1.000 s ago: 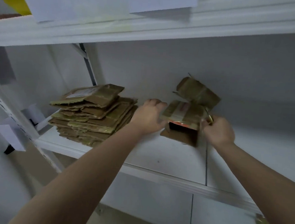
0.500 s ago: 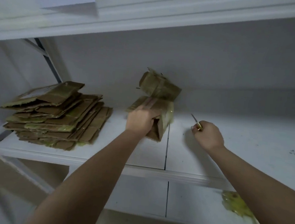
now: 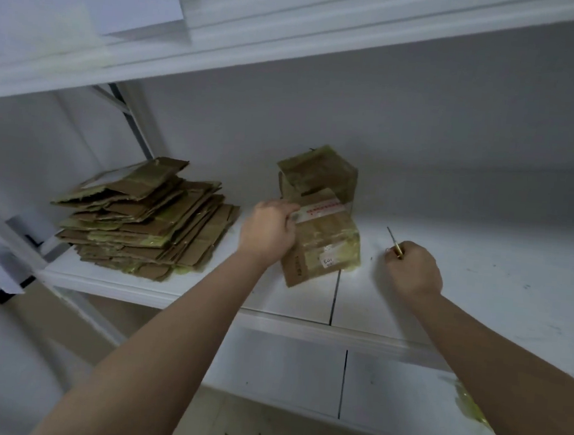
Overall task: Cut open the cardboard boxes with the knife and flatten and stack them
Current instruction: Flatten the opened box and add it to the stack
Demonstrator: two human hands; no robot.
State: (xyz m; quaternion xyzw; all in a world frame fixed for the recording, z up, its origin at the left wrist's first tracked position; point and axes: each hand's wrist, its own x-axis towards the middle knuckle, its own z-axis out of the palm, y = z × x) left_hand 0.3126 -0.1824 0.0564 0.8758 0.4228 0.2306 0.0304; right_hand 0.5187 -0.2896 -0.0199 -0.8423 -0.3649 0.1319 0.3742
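Cardboard dominates the head view, the only cam I have. Flattened cardboard stack (image 3: 145,216) sits at left on the white shelf (image 3: 306,298), sheets fanned unevenly, yellowish tape on several edges. Right of it, apart from the stack, two boxes: near box (image 3: 325,241) w/ a white strip of red print across its top and a small white label on its front face; far box (image 3: 318,171) just behind it, appears to touch it, tilted, close to the back wall.

Left hand (image 3: 269,231) grips the near box at its upper left corner, fingers curled over the top edge. Right hand (image 3: 413,270) is a closed fist round the knife (image 3: 394,243), right of the near box and not touching it; thin blade sticks out far-left from the fist, yellow handle end just visible. Blade tip is clear of the cardboard.

Lower shelf (image 3: 283,371) below; yellowish tape scrap (image 3: 470,403) lies on it at right.
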